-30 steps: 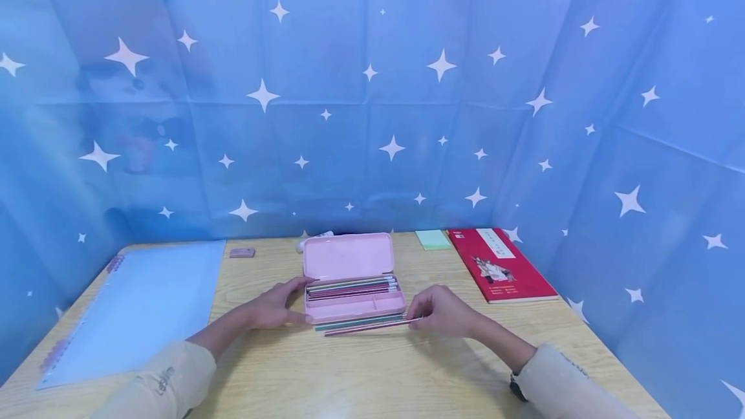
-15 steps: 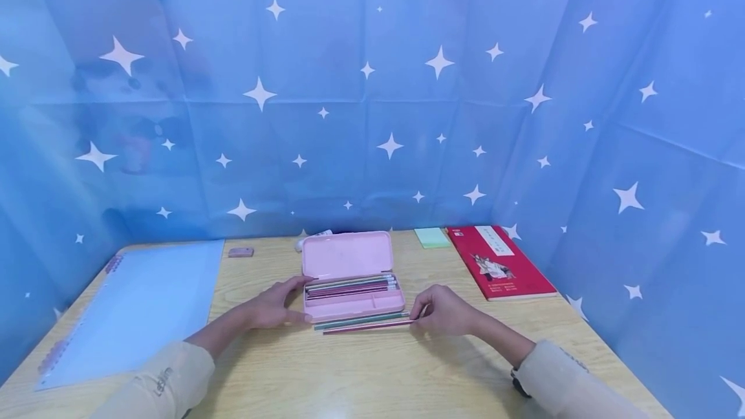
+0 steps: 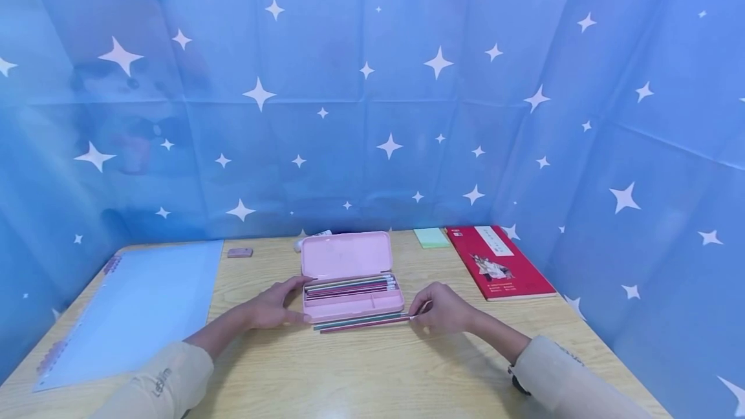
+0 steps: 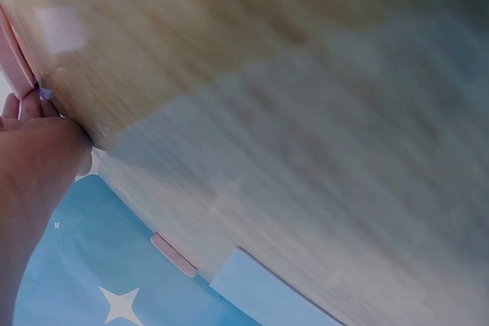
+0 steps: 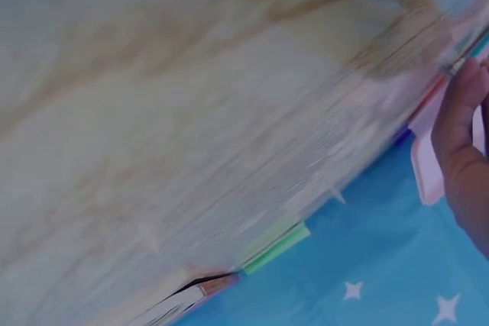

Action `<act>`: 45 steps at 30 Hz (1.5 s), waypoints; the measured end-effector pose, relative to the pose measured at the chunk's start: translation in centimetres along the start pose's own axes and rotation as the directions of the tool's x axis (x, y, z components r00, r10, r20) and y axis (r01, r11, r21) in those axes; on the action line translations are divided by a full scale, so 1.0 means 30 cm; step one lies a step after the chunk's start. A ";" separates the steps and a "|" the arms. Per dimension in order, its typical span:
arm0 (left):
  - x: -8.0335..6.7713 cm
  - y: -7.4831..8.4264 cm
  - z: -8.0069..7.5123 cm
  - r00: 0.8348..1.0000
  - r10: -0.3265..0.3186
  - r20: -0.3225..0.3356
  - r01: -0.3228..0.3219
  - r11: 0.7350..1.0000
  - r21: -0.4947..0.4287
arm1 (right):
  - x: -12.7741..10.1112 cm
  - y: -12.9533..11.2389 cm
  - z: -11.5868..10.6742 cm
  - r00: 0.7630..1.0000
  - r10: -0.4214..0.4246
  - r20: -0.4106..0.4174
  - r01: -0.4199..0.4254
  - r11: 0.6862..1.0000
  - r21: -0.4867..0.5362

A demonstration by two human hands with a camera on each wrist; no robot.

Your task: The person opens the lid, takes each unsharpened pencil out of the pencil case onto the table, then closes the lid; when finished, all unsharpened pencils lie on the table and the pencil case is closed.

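A pink pencil case stands with its lid up in the head view. Pencils lie in its rear compartment; the front one is divided in two. At its left end, my left hand grips it, thumb at the front corner and fingers at the back. In the left wrist view these fingers meet the case's edge. Just in front of the case lie a few more pencils, a green one among them. My right hand pinches the right end of a dark red pencil, lying beside the others.
A red booklet and green sticky notes lie at the back right. To the left are a large pale blue sheet and a small mauve eraser. A white object shows partly behind the lid. A starry blue curtain borders the table.
The dark red pencil has moved slightly back and left, closer to the other pencils before the case. My right hand has shifted slightly with it; my left hand stays at the case.
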State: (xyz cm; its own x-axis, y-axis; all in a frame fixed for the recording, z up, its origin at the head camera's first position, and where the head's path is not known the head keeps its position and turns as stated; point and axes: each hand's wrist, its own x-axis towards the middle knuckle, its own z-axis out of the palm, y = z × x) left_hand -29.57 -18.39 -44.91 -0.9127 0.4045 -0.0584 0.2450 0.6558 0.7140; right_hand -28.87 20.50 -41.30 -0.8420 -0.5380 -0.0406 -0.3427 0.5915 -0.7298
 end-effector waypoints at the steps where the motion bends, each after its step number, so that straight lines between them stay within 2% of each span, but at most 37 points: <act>1: 0.001 -0.001 0.000 1.000 0.002 0.000 -0.002 1.000 -0.004 | 0.001 0.001 0.001 1.000 -0.004 -0.002 0.004 1.000 -0.003; 9: 0.002 -0.005 0.001 1.000 0.013 0.004 -0.013 1.000 -0.012 | 0.003 0.019 0.013 0.999 0.009 -0.034 -0.011 0.998 -0.064; 20: 0.006 -0.006 0.000 1.000 0.005 0.006 -0.005 1.000 -0.012 | 0.021 0.040 0.028 0.998 -0.030 -0.058 0.027 0.998 -0.052; 28: -0.001 0.001 0.001 1.000 0.000 -0.001 0.000 1.000 -0.016 | 0.019 0.036 0.036 0.992 -0.010 -0.128 -0.004 0.994 -0.107; 33: 0.001 0.002 0.000 1.000 0.001 0.001 -0.001 1.000 -0.015 | 0.020 0.036 0.037 0.991 0.003 -0.131 -0.015 0.995 -0.095; 40: 0.000 -0.002 0.003 1.000 -0.025 -0.001 0.025 1.000 0.002 | 0.034 0.039 0.014 0.995 0.023 -0.094 -0.032 0.995 -0.099; 45: -0.003 0.000 0.001 1.000 -0.020 -0.005 0.020 1.000 -0.001 | 0.062 0.039 -0.023 0.993 0.009 -0.120 -0.019 0.997 -0.078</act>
State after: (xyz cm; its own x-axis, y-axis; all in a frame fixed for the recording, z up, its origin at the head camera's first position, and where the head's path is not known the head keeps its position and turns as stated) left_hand -29.48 -18.39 -44.92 -0.9190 0.3883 -0.0687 0.2268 0.6631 0.7133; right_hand -31.12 20.61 -41.75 -0.8890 -0.4566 0.0349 -0.3584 0.6464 -0.6736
